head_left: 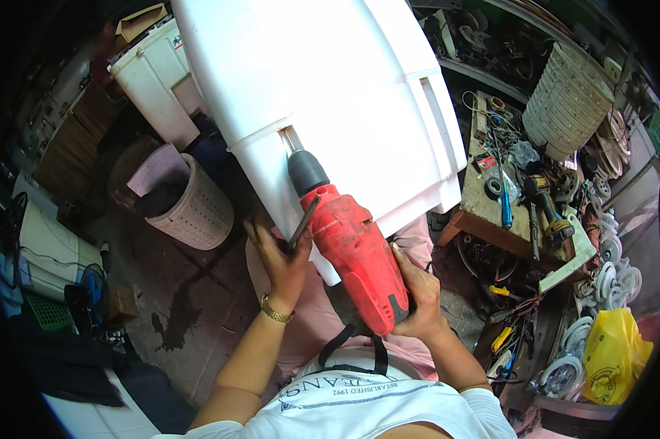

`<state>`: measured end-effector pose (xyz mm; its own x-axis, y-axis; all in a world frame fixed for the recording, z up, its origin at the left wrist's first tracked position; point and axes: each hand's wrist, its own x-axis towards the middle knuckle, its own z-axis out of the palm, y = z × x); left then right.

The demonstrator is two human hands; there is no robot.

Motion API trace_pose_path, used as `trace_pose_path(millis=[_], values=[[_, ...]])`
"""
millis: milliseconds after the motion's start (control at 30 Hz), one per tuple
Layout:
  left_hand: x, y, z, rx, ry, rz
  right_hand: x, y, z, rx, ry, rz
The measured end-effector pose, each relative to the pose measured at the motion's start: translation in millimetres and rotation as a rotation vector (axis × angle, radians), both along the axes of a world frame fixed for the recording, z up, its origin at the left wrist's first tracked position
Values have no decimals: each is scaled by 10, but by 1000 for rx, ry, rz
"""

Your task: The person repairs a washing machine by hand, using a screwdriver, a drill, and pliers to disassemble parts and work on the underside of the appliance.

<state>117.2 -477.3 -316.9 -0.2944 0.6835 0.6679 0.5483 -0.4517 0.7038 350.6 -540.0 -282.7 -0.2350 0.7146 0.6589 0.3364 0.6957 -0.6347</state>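
Note:
My right hand [418,300] grips the rear of a red power drill [352,260] with a dark chuck [306,170]. Its shiny bit points into a small slotted recess in the side of a large white plastic box [352,95]. My left hand [279,256], with a gold bracelet at the wrist, is beside the drill, holding a thin dark rod [302,223] that lies along the drill's front left side; its outer fingers reach toward the box. The drill body hides much of my right hand's fingers.
A cluttered wooden bench [462,219] at right holds hand tools and another drill [542,197], near a ribbed bin [564,102], pale plastic parts [612,285] and a yellow bag [612,358]. At left are a perforated bin [198,212], white plastic units [151,91] and dark cloth [66,366].

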Motion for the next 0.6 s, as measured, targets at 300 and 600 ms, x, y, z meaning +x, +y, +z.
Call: trace_pose_path(millis=[300,600], values=[[7,-2,22,-7,23,2,0,5,1,-12,9,6],[-14,-43,-32,-58,20,-7,5,-5,-10,-18,-4,10]])
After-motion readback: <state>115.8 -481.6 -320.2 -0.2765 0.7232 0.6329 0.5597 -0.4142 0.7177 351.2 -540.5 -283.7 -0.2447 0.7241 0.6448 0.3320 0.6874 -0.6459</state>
